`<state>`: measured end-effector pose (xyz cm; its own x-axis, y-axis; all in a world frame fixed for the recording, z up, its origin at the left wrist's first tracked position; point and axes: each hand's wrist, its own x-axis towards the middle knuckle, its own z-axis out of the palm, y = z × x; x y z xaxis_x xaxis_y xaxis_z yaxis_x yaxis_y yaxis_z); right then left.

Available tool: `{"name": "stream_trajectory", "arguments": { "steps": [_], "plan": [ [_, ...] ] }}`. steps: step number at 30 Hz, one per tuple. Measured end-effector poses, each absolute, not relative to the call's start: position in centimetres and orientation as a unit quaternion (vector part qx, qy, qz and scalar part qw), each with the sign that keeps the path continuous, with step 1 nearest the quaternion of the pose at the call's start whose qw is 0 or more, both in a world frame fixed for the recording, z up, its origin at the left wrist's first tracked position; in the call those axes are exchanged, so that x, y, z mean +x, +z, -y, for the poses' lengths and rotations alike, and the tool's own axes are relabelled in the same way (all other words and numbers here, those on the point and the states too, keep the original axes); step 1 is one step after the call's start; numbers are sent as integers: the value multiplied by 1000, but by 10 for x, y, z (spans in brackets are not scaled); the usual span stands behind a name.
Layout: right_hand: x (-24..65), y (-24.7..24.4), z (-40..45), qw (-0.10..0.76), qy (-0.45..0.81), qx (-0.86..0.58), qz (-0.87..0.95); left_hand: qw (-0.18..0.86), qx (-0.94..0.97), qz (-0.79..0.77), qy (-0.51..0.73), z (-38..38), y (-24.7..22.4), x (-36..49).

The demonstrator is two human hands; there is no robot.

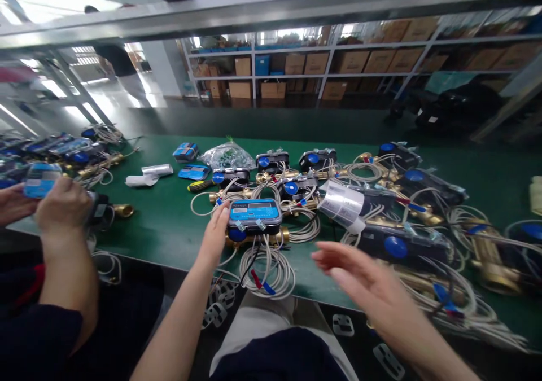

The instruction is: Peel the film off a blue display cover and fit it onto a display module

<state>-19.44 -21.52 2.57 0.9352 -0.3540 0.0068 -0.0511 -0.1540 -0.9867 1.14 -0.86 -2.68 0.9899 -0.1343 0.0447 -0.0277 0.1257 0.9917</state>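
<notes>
The meter (255,218), a black unit with a blue display face and a brass fitting beneath it, sits near the front edge of the green table (165,223), display face turned up and toward the wearer, its long axis running left to right along that edge. Just in front of the meter a coil of grey cable (266,268) with red and blue tips lies partly over the table edge. Behind and to the right of the meter lie many more units of the same kind (402,200) with tangled cables, and a roll of silver labels (342,203) stands just to the right of it. Behind and to the left of the meter are a clear plastic bag (226,155) and loose blue faceplates (193,172). Far behind the meter, across a dark floor, shelving (322,65) holds cardboard boxes. The left hand (214,234) touches the meter's left end, fingers extended, not closed around it. The right hand (359,279) hovers to the right of the meter, spread open, blurred, holding nothing. Well to the left of the meter, a co-worker's hands (59,203) grip a similar blue-faced unit.
</notes>
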Motion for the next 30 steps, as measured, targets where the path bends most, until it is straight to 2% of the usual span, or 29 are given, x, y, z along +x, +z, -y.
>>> {"name": "stream_trajectory", "arguments": {
  "steps": [3, 6, 9, 11, 14, 19, 22, 25, 28, 30],
  "plan": [
    [-158, -9, 194, 733, -26, -664, -147, 777, 617, 46, -116, 7, -46, 11],
    [-144, -36, 174, 816, -23, -550, -175, 778, 611, 70, -133, -4, -50, -2],
    [-141, -48, 156, 854, -14, -499, -144, 785, 594, 104, -139, -16, -53, -21],
    [-141, -50, 144, 841, -48, -525, -118, 792, 584, 124, -128, -19, -58, -33],
    [-144, -50, 125, 773, -126, -607, -133, 821, 553, 109, -85, -20, -65, -48],
    [-153, -48, 102, 637, -145, -745, -134, 865, 499, 48, -30, -27, -69, -61],
    [-152, -44, 97, 616, -161, -762, -119, 856, 516, 13, -32, -35, -76, -67],
    [-139, -36, 106, 694, -162, -687, -137, 838, 545, -31, -20, -42, -86, -71],
    [-121, -23, 131, 809, -143, -534, -200, 828, 558, -34, 28, -49, -93, -74],
    [-112, -13, 151, 849, -118, -451, -250, 821, 569, -27, 34, -54, -96, -77]
  ]
}}
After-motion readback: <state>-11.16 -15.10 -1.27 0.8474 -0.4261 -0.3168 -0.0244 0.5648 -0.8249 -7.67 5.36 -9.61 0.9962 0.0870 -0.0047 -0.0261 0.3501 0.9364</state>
